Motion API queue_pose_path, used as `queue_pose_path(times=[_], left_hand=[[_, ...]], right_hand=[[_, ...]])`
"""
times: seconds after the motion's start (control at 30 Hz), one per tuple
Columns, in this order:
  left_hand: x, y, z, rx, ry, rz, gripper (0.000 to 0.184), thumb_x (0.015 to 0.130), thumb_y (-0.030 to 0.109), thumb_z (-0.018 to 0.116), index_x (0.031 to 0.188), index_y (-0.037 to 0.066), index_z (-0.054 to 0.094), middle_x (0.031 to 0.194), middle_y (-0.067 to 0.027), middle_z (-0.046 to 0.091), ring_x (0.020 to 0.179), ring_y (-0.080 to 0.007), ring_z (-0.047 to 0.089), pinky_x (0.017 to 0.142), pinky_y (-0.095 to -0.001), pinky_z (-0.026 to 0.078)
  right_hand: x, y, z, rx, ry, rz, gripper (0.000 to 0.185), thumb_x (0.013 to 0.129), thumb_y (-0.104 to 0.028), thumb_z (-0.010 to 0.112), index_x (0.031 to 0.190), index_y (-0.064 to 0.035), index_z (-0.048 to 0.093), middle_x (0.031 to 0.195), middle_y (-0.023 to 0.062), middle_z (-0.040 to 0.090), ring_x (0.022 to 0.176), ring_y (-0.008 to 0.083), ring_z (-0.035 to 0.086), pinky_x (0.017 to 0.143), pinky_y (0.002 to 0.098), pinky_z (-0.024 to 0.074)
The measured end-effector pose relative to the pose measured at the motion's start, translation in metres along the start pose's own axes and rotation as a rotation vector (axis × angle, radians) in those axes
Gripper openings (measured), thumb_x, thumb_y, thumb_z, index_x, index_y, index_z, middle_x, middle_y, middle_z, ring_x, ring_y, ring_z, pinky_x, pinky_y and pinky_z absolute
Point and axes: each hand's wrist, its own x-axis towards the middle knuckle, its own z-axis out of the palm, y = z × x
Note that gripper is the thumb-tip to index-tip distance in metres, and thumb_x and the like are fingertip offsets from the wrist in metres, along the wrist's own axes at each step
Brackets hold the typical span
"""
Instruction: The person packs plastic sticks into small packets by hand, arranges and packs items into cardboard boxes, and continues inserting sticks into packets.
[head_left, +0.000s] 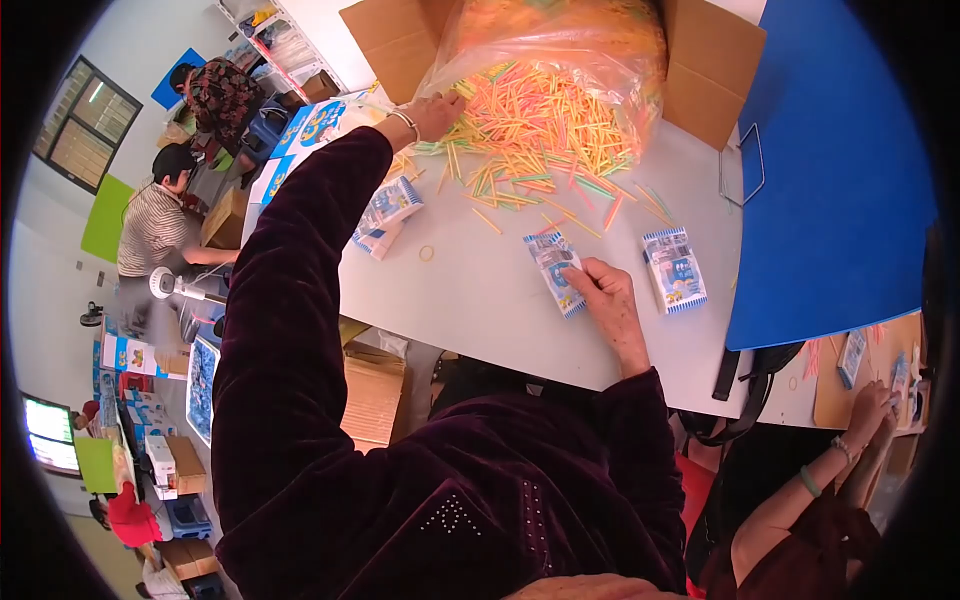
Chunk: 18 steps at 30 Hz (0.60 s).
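Thin sticks in pink, yellow, orange and green (545,125) spill in a heap from a clear plastic bag (560,40). My left hand (437,113), wearing a bracelet, is at the left edge of this heap. Its fingers look closed, and I cannot make out what is in them. A blue and white packet (553,268) lies on the table under my right hand (612,303), which grips its right edge between thumb and fingers. To the right lies a similar packet (675,270). More such packets (390,213) overlap at the left, near a small rubber band (427,253).
The bag sits in an open cardboard box (712,70) at the back of the grey table (470,310). A blue panel (840,180) stands at the right. A co-worker's hands (870,415) hold packets at lower right. Other people work at the left.
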Motion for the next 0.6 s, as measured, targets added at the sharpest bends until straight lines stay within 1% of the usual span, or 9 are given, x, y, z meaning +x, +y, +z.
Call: queue_pose_path(times=[0.13,0.2,0.3,0.33,0.37,0.4,0.47,0.5,0.6], left_hand=[[0.007,0.007,-0.004,0.053,-0.076,-0.011,0.032,0.076,0.002,0.048,0.108,0.000,0.042,0.106,-0.0154,0.049,0.102,-0.0305,0.052,0.077,-0.0434,0.047],[0.007,0.002,0.005,0.128,0.068,0.124,0.031,0.077,0.004,0.050,0.107,0.000,0.043,0.104,-0.0137,0.050,0.104,-0.0293,0.049,0.081,-0.0407,0.044],[0.004,-0.010,0.020,0.125,0.178,0.223,0.031,0.076,0.008,0.054,0.105,0.000,0.044,0.103,-0.0131,0.049,0.103,-0.0292,0.048,0.086,-0.0390,0.041],[0.002,-0.011,0.026,0.125,0.177,0.222,0.031,0.076,0.008,0.054,0.105,0.000,0.044,0.103,-0.0131,0.049,0.103,-0.0292,0.048,0.086,-0.0390,0.041],[0.000,-0.011,0.030,0.062,0.255,0.249,0.031,0.076,0.009,0.055,0.104,0.000,0.044,0.103,-0.0136,0.049,0.103,-0.0297,0.047,0.088,-0.0391,0.038],[0.000,-0.012,0.033,-0.001,0.334,0.277,0.031,0.075,0.010,0.057,0.102,0.000,0.045,0.103,-0.0141,0.049,0.102,-0.0302,0.047,0.090,-0.0393,0.036],[-0.001,-0.010,0.034,-0.040,0.358,0.270,0.033,0.075,0.012,0.058,0.103,0.000,0.045,0.102,-0.0145,0.049,0.102,-0.0307,0.047,0.089,-0.0398,0.037],[-0.002,-0.006,0.033,-0.079,0.381,0.262,0.035,0.074,0.013,0.059,0.103,0.000,0.045,0.102,-0.0148,0.049,0.101,-0.0313,0.047,0.088,-0.0403,0.037],[-0.006,0.003,0.022,-0.053,0.278,0.203,0.040,0.074,0.014,0.060,0.107,-0.001,0.044,0.100,-0.0151,0.050,0.101,-0.0309,0.048,0.087,-0.0397,0.037]], right_hand=[[0.000,-0.002,0.000,0.024,0.003,0.006,0.020,0.084,-0.013,0.061,0.073,0.0025,0.053,0.061,-0.0062,0.041,0.060,0.0025,0.034,0.053,0.0201,0.0291],[0.000,-0.001,0.000,0.014,0.004,0.003,0.020,0.084,-0.013,0.061,0.073,0.0026,0.054,0.062,-0.0062,0.042,0.060,0.0025,0.034,0.053,0.0201,0.0295],[0.001,0.001,0.002,0.034,0.006,-0.009,0.020,0.084,-0.013,0.061,0.073,0.0029,0.054,0.061,-0.0060,0.042,0.060,0.0026,0.034,0.053,0.0200,0.0302],[0.001,-0.001,0.002,0.022,0.017,-0.007,0.022,0.083,-0.013,0.062,0.072,0.0039,0.052,0.060,-0.0026,0.041,0.059,0.0049,0.034,0.052,0.0228,0.0297],[0.001,-0.003,0.002,0.009,0.030,-0.007,0.025,0.081,-0.014,0.063,0.071,0.0049,0.050,0.058,0.0007,0.040,0.057,0.0073,0.033,0.050,0.0257,0.0293],[0.001,-0.004,0.002,0.009,0.032,-0.008,0.025,0.081,-0.014,0.063,0.071,0.0049,0.050,0.058,0.0007,0.040,0.057,0.0073,0.033,0.050,0.0257,0.0293],[0.000,-0.005,0.003,0.025,0.020,-0.007,0.022,0.084,-0.013,0.061,0.072,0.0024,0.052,0.061,-0.0058,0.041,0.060,0.0027,0.033,0.053,0.0199,0.0302],[0.000,-0.005,0.002,0.022,0.021,-0.008,0.022,0.084,-0.013,0.061,0.072,0.0024,0.052,0.061,-0.0058,0.041,0.060,0.0027,0.033,0.053,0.0199,0.0302],[0.001,-0.003,0.001,-0.040,0.011,-0.017,0.024,0.084,-0.013,0.061,0.069,0.0013,0.049,0.061,-0.0061,0.039,0.060,0.0029,0.032,0.053,0.0200,0.0288]])
